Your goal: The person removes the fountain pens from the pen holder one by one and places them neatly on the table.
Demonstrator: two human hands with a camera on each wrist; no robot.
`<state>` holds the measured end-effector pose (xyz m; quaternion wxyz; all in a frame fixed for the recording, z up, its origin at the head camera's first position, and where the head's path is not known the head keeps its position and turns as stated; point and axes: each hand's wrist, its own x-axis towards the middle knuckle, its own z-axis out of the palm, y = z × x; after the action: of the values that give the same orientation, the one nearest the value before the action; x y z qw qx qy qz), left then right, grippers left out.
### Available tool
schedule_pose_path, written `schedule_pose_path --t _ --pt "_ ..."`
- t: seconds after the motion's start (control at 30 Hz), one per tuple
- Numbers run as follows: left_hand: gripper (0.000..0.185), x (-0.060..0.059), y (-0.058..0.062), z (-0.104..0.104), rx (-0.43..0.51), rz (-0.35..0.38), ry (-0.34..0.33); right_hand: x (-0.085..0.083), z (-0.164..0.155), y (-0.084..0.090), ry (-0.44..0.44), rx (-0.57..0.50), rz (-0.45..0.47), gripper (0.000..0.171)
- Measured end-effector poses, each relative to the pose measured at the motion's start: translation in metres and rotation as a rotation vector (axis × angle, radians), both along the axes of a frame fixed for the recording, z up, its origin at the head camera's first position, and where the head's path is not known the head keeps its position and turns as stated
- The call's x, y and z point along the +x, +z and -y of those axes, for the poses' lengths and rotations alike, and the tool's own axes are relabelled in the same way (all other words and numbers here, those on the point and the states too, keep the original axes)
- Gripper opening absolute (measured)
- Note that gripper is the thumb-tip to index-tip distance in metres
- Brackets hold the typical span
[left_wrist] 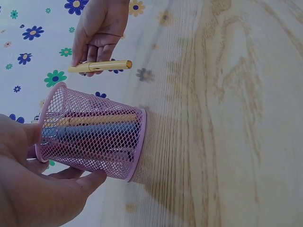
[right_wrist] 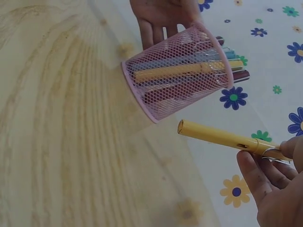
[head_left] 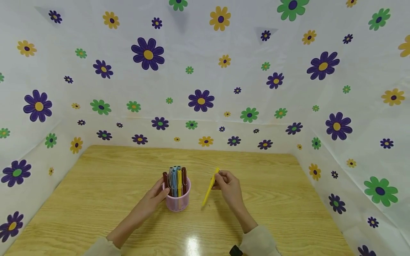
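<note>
A pink mesh pen cup (head_left: pixel 178 199) (left_wrist: pixel 90 139) (right_wrist: pixel 177 71) stands on the wooden table (head_left: pixel 96 199) and holds several pens (head_left: pixel 175 179). My left hand (head_left: pixel 156 196) (left_wrist: pixel 38 189) wraps around the cup's left side, fingers curled on its wall. Just right of the cup, my right hand (head_left: pixel 228 186) (right_wrist: pixel 274 179) pinches the top end of a yellow pen (head_left: pixel 210 187) (left_wrist: pixel 100 65) (right_wrist: pixel 222 138). The pen hangs tilted, its lower end just above the table beside the cup.
White sheets printed with flowers (head_left: pixel 198 71) wall the table on the left, back and right. A small dark object (head_left: pixel 236 251) sits at the near edge by my right sleeve.
</note>
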<state>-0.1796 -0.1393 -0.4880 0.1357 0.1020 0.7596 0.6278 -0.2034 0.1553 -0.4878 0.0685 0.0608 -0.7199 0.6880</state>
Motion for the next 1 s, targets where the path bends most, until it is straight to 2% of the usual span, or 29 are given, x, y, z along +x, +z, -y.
schedule_pose_path --t 0.27,0.77,1.0 --pt "0.071 -0.001 0.000 0.000 0.002 -0.003 -0.009 0.000 0.008 -0.010 0.052 0.009 0.054 0.030" --pt "0.068 0.001 0.003 0.001 0.032 -0.017 -0.014 -0.004 0.026 -0.015 0.060 -0.002 0.111 0.020" --pt "0.069 0.000 -0.002 0.000 0.025 -0.005 -0.011 -0.007 0.030 -0.023 0.033 0.086 0.129 0.020"
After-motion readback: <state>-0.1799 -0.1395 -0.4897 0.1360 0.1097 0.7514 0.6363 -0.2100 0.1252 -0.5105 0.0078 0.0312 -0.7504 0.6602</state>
